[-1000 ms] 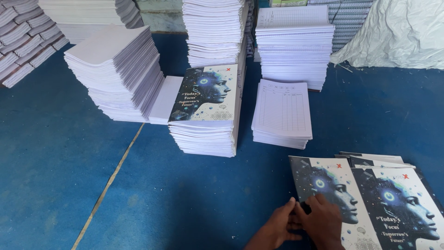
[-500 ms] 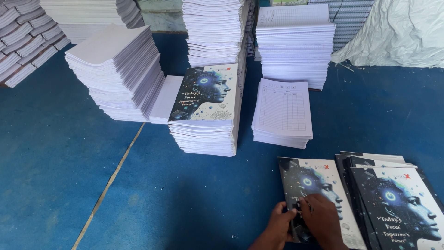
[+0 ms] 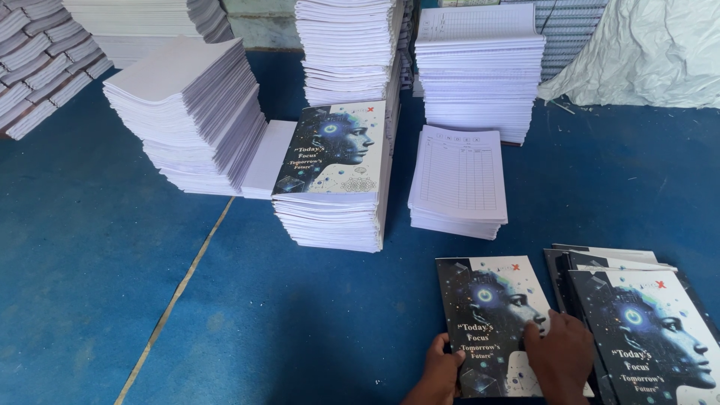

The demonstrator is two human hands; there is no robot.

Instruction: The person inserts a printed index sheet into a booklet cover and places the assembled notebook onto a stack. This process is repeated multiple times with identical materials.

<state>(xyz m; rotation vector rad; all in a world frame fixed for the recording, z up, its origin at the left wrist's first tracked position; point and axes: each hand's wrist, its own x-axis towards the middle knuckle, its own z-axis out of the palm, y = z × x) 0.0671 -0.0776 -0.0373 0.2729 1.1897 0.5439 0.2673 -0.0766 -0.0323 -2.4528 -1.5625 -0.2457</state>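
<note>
Your left hand point(image 3: 439, 367) grips the lower left edge of a dark notebook cover point(image 3: 491, 322) with a face design; fingers curl around the edge. Your right hand point(image 3: 559, 356) lies flat, palm down, pressing its lower right part. The cover rests on the blue floor point(image 3: 112, 285), just beside a fanned pile of matching covers point(image 3: 645, 330) to its right. Beyond, a stack of white pages topped by the same cover point(image 3: 334, 180); right of it, a low stack of ruled sheets point(image 3: 459, 184). Taller paper stacks point(image 3: 184, 112) behind.
</note>
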